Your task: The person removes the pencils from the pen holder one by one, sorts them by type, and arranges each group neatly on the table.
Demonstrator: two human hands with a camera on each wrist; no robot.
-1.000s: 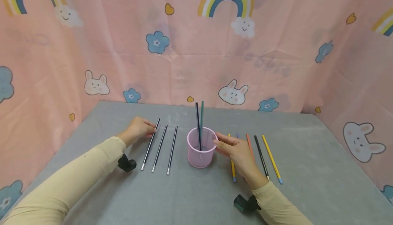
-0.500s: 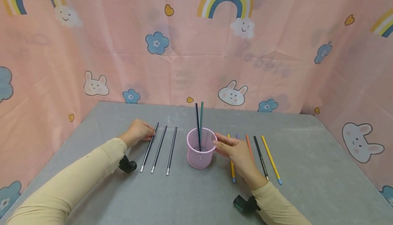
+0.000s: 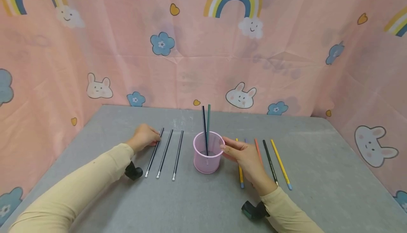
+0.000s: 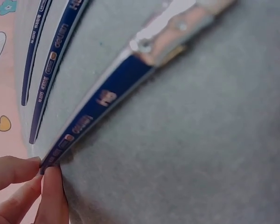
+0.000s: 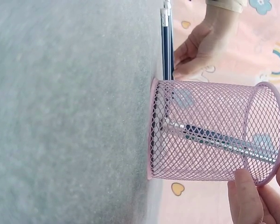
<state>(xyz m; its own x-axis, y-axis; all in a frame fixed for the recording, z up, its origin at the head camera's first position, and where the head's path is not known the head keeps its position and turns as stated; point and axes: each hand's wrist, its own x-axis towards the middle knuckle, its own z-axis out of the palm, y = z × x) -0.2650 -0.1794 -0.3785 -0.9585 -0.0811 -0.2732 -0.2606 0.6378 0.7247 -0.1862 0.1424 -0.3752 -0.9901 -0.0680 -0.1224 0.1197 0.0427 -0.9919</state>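
Note:
My left hand (image 3: 143,137) pinches the far end of the leftmost dark blue pencil (image 3: 153,157) between thumb and fingertips. In the left wrist view this pencil (image 4: 98,100) shows "HB" lettering and a metal ferrule towards the eraser end. Two similar pencils, a middle one (image 3: 165,153) and a right one (image 3: 178,155), lie beside it. At the centre stands a pink mesh pencil cup (image 3: 207,164), upright, holding a dark pencil (image 3: 204,121) and a green pencil (image 3: 208,120). My right hand (image 3: 249,162) holds the cup's right side at the rim.
Right of the cup lie a yellow pencil (image 3: 241,176), a red one (image 3: 258,150), a black one (image 3: 269,160) and another yellow one (image 3: 281,164). A purple tip (image 3: 246,140) shows behind my right hand. Pink patterned cloth (image 3: 190,77) surrounds the grey table (image 3: 197,204).
My left hand and the pinched pencil have shifted slightly towards me and left. The cup and my right hand have stayed in place.

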